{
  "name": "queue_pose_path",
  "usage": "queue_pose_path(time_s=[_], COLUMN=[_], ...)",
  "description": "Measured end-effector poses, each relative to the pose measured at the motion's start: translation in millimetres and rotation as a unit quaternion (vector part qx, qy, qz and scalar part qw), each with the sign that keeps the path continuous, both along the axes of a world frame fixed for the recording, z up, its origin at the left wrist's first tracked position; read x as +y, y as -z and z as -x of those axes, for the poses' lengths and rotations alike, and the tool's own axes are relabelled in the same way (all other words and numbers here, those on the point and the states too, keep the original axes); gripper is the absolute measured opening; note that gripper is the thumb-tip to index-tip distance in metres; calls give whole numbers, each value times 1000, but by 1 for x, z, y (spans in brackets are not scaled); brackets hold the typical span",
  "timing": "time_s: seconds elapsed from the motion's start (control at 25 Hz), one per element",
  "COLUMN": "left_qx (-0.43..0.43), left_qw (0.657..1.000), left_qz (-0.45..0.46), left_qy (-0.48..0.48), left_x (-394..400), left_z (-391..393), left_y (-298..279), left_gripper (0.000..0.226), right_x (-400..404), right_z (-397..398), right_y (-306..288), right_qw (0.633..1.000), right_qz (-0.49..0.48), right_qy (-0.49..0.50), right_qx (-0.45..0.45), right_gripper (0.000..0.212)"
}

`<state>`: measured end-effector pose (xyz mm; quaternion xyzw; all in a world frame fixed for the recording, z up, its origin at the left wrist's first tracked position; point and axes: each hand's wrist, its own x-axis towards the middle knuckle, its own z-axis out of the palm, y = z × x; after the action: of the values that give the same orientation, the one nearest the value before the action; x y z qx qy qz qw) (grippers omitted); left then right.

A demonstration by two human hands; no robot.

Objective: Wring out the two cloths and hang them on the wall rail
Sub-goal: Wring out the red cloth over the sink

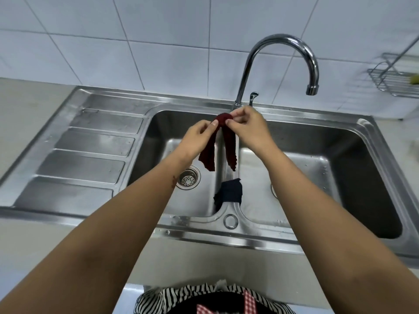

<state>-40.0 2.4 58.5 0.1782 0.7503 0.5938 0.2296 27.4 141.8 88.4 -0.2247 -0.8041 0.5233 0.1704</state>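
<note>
A dark red cloth (230, 146) hangs folded over, its two ends dangling above the divider of the steel double sink (374, 132). My left hand (199, 135) pinches its left side near the top. My right hand (246, 125) pinches the bunched top fold just in front of the tap base. A dark blue cloth (229, 192) lies draped over the divider between the two basins, below the red one. No wall rail is in view.
A curved chrome tap (281, 39) arches over the right basin, no water running. The left basin has a strainer drain (188, 177); a ribbed draining board (90, 143) lies left. A wire rack (394, 83) hangs on the tiled wall at right.
</note>
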Motion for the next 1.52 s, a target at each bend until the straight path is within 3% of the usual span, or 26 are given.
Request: queue_pose_path(time_s=[0.08, 0.16, 0.24, 0.32, 0.44, 0.52, 0.56, 0.64, 0.72, 0.76, 0.8, 0.96, 1.04, 1.16, 1.28, 1.4, 1.52], left_qx=[-103, -203, -246, -289, -349, -346, -312, -163, 3, 38, 69, 271, 342, 441, 529, 589, 576], left_qw=[992, 967, 951, 936, 914, 927, 947, 977, 962, 957, 954, 903, 907, 884, 826, 747, 686], left_qz=[-66, -149, -184, -200, -196, -137, -71, 115, 253, 271, 276, 269, 185, 120, 134, 189, 295], left_qy=[24, 47, 38, -9, -67, -46, -11, 82, 99, 92, 95, 198, 162, 96, 142, 246, 331], left_x=[-8, -17, -24, -26, -32, -45, -52, -68, -85, -93, -103, -127, -126, -117, -115, -115, -113], left_z=[-3, -3, -7, -7, -1, 3, 6, 15, 32, 39, 43, 40, 37, 40, 50, 72, 81], left_y=[-6, -7, -13, -18, -23, -24, -23, -18, -12, -8, -5, 12, 12, 1, -16, -27, -36], left_gripper=[48, 55, 52, 52, 53, 56, 57, 53, 35, 23, 24, 87, 80, 42, 26, 34, 20], right_x=[-17, -33, -42, -52, -84, -105, -113, -117, -116, -115, -116, -117, -117, -115, -112, -110, -112], right_z=[4, 8, 10, 6, -4, -5, -5, -2, 1, 3, 5, 13, 13, 12, 12, 14, 19], right_y=[-9, -14, -12, -2, 22, 31, 33, 33, 31, 29, 26, 9, 2, -8, -14, -16, -17], right_qw=[999, 1000, 999, 997, 930, 906, 903, 883, 840, 819, 795, 715, 694, 665, 678, 738, 805], right_qz=[29, -7, -28, 71, 342, 384, 387, 401, 461, 503, 548, 648, 640, 622, 578, 481, 313], right_qy=[4, 6, 7, -17, -75, -76, -70, -88, -114, -113, -111, -187, -266, -357, -380, -334, -289], right_qx=[13, 27, 36, 12, -116, -161, -176, -226, -261, -253, -234, -184, -196, -208, -250, -336, -412], right_gripper=[19, 21, 14, 19, 68, 57, 43, 19, 11, 13, 14, 10, 14, 15, 16, 25, 26])
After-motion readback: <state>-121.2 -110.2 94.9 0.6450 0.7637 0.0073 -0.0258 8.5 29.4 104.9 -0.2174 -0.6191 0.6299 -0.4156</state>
